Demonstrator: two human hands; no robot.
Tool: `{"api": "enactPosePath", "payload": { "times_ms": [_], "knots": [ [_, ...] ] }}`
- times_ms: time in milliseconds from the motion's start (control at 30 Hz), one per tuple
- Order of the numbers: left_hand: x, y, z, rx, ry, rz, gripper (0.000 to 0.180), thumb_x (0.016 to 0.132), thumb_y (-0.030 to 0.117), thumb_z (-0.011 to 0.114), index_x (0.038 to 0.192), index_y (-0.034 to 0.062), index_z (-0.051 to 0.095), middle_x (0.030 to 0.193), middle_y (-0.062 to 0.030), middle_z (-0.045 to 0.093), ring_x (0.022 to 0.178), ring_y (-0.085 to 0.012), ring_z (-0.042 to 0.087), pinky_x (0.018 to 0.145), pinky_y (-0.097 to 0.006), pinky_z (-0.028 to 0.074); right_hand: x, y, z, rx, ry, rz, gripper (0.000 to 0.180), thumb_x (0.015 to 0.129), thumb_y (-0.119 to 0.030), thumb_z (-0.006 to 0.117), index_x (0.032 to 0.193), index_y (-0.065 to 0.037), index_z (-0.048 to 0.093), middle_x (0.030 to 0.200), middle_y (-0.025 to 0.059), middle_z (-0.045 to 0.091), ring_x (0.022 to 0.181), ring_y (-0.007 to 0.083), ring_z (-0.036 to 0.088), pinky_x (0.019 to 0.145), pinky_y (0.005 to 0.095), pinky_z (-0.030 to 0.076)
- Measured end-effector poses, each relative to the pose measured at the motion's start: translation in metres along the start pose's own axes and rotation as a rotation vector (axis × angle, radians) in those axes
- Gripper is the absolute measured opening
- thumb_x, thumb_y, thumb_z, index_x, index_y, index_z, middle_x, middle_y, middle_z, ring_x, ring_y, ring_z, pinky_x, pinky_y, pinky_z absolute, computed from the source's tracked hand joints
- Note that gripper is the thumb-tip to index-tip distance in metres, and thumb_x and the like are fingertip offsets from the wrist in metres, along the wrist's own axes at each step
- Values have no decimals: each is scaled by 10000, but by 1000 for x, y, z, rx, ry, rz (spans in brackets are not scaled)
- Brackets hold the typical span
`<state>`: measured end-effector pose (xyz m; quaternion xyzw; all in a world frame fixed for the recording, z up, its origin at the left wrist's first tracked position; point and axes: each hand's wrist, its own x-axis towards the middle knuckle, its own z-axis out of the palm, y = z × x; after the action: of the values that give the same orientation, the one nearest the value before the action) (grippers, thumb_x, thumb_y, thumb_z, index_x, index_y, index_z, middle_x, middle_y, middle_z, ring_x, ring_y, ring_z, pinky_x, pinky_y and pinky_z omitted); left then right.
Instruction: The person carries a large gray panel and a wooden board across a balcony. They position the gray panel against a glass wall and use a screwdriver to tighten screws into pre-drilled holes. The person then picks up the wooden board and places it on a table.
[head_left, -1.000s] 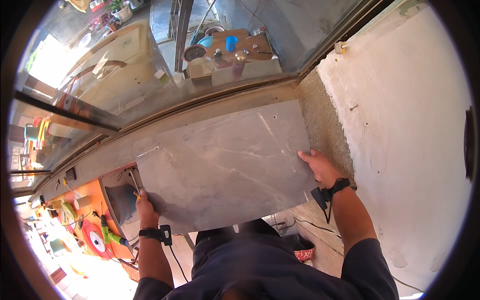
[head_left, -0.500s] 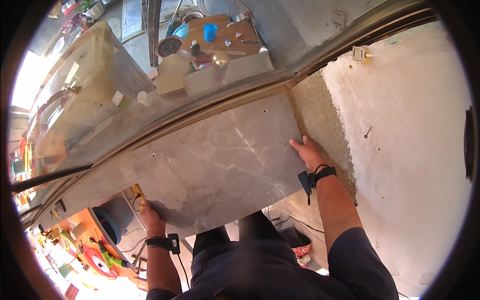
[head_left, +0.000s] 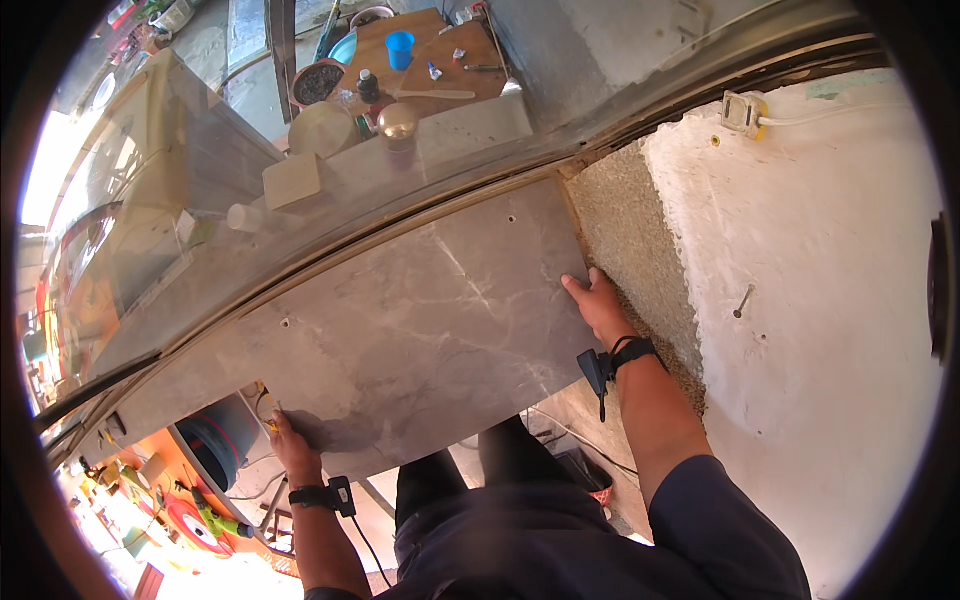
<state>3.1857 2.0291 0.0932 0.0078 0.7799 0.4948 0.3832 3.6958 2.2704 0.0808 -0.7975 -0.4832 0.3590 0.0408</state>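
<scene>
A grey marbled stone slab with small drilled holes lies along the window frame, its near edge above my legs. My right hand grips its right edge, with the thumb on top and the other fingers mostly hidden beside and below it. At the cut-out corner on the left, my left hand is closed round the slab's edge, a dark shadow beside it. Something small and yellow shows at the left fingertips; I cannot make out what it is. Each wrist wears a black strap with a small device.
Window glass with a metal frame runs along the far side. Rough bare mortar and a white wall with a nail and a socket bound the right. Below left sit a dark bucket and a green-and-black tool.
The view has shifted a little. Both hands stay on the slab's edges. Less of the yellow thing by my left fingers shows now.
</scene>
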Motion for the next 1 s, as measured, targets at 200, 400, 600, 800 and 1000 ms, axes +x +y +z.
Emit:
{"api": "enactPosePath", "payload": {
  "times_ms": [200, 400, 600, 800, 1000],
  "knots": [
    [0, 3, -2, 91, -52, 8, 438, 1007, 409, 481, 1045, -16, 581, 932, -65, 599, 825, -158, 529, 754, -312, 460, 4, 11, 7, 58, 13, -56, 743, 859, -487, 618, 1289, 101, 471, 1254, 269, 547, 1176, 360, 527, 990, 404, 416],
    [18, -12, -9, 154, -30, 30, 409, 1014, 377, 480, 1069, -16, 580, 952, -69, 602, 863, -155, 532, 794, -308, 458, -5, 20, 12, -14, 137, -114, 581, 876, -406, 649, 1174, 80, 535, 1107, 220, 631, 1038, 326, 602, 894, 373, 462],
    [18, -9, -9, 222, 11, 6, 435, 1016, 362, 474, 1198, -29, 535, 1093, -101, 596, 967, -180, 542, 891, -316, 447, -63, 30, -2, -131, 114, -102, 787, 864, -529, 602, 1275, 128, 467, 1246, 336, 538, 1208, 431, 508, 1002, 421, 419],
    [16, -7, -12, 160, 27, -49, 482, 1014, 363, 473, 1280, -38, 486, 1180, -128, 574, 1025, -194, 536, 930, -322, 437, -128, 56, -4, 684, -30, 649, 735, 874, -523, 629, 1353, -5, 424, 1351, 213, 499, 1207, 352, 520, 1020, 508, 393],
    [14, -5, -11, 200, -1, -69, 521, 1010, 405, 466, 1285, -38, 480, 1185, -138, 571, 1035, -207, 542, 941, -324, 437, -139, 74, 24, 1488, -271, 614, 493, 933, -423, 598, 1307, -131, 461, 1328, 97, 523, 1206, 291, 504, 1043, 509, 370]
  ]
}}
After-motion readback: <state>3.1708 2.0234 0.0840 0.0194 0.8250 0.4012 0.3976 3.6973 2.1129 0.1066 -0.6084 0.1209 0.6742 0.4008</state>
